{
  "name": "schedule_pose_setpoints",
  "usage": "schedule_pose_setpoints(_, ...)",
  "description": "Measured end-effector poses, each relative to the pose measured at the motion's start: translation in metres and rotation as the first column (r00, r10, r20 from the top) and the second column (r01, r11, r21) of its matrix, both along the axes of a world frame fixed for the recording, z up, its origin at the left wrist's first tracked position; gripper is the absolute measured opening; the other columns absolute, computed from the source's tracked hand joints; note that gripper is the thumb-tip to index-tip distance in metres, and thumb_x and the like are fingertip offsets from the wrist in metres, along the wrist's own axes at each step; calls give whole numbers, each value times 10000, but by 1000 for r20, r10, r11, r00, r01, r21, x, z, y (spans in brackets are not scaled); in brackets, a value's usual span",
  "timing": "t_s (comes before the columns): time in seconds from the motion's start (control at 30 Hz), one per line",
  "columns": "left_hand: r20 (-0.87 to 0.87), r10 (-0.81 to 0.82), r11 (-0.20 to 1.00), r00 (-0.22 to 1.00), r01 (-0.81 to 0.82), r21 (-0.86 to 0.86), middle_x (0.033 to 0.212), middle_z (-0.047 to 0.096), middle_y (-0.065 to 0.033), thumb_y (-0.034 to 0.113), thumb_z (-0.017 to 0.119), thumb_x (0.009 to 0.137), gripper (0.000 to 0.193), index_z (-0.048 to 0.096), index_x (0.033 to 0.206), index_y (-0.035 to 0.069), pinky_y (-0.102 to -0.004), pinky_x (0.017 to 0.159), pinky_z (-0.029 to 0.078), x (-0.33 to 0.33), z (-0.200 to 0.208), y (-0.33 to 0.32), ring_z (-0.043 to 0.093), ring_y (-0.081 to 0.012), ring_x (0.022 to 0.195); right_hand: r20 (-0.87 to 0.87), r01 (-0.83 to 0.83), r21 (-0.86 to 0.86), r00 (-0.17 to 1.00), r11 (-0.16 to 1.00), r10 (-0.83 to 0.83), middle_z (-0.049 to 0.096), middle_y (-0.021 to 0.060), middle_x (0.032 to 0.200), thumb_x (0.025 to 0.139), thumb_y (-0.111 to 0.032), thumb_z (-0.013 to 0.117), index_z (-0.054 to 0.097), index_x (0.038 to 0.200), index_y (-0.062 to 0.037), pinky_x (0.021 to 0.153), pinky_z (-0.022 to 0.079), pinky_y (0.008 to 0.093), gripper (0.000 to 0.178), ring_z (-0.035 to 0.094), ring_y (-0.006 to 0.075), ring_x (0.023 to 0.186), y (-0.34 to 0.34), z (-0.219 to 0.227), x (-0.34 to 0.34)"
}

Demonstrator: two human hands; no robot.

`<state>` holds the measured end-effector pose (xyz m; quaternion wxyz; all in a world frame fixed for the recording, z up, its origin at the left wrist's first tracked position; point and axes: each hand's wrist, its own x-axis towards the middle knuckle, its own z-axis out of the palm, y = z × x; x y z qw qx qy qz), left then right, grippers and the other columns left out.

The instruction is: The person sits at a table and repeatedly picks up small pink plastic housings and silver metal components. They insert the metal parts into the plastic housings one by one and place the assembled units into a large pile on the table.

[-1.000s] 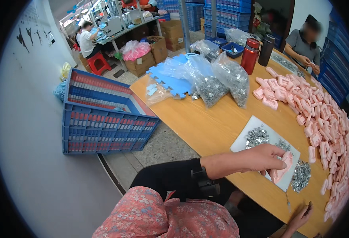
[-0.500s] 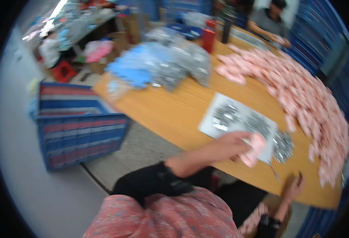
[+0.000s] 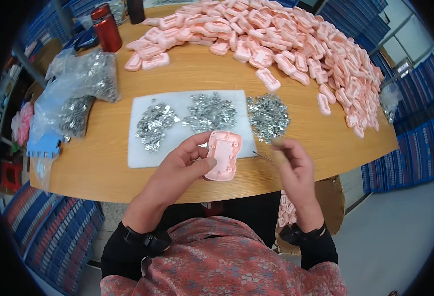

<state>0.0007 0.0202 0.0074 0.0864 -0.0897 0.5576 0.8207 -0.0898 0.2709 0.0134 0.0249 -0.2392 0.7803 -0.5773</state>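
A pink plastic shell (image 3: pixel 223 157) is in my left hand (image 3: pixel 180 165), its hollow inner side with small posts facing up. My thumb presses its left edge and the fingers are behind it. Beyond it, a white foam sheet (image 3: pixel 137 157) bears two heaps of small shiny metal pieces (image 3: pixel 155 124). My right hand (image 3: pixel 298 170) hovers by a third metal heap (image 3: pixel 268 117), beside the sheet. Its fingers are curled toward the thumb and slightly blurred; anything between them is too small to name. A thin metal tool (image 3: pixel 262 156) lies by the sheet's corner, partly hidden by my right thumb.
A large pile of pink shells (image 3: pixel 271 29) curves along the table's far and right side. Clear bags of metal pieces (image 3: pixel 96 76) and a red bottle (image 3: pixel 106 28) stand at left. Below the table's right front edge sits a cardboard box (image 3: pixel 331 202) with pink parts.
My view has swung right and down onto the table. The left hand still holds the pink shell, now with its inner side up. My right hand has moved from the table edge to the metal heap.
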Motion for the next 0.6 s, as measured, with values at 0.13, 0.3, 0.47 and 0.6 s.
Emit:
schedule_pose_setpoints(0.13, -46, -48, 999, 998, 49, 8, 1282, 617, -94, 43, 605, 946, 549, 415, 1460, 43, -332, 970, 508, -9, -10, 8, 607, -175, 1154, 273, -155, -151, 943, 976, 192, 652, 23, 1040, 954, -92, 653, 585, 1220, -9, 765, 485, 227, 287, 590, 54, 867, -24, -3, 2)
schedule_pose_setpoints(0.3, -99, -67, 997, 993, 63, -41, 1133, 637, -68, 63, 604, 970, 534, 402, 1465, 52, -300, 898, 504, -11, -16, 16, 622, -136, 1016, 520, -238, -313, 767, 919, 376, 663, 27, 1051, 1007, -152, 607, 567, 1224, -7, 748, 498, 217, 264, 601, 50, 856, -24, -6, 1)
schedule_pose_setpoints(0.47, -113, -252, 966, 961, 257, 37, 1219, 564, -71, 71, 613, 955, 636, 311, 1516, 67, -313, 912, 496, -12, 2, 27, 591, -146, 1067, 627, -240, -315, 674, 918, 391, 647, 6, 953, 1023, -159, 559, 592, 1166, -20, 699, 487, 221, 202, 587, 57, 768, -24, -15, 4)
schedule_pose_setpoints(0.6, -81, -262, 964, 962, 265, 30, 1243, 534, -54, 79, 606, 943, 644, 305, 1512, 69, -323, 925, 497, -9, 1, 35, 566, -147, 1116, 636, -255, -376, 628, 891, 448, 655, 1, 933, 1035, -155, 527, 593, 1180, -28, 666, 489, 219, 204, 602, 47, 774, -38, -18, 13)
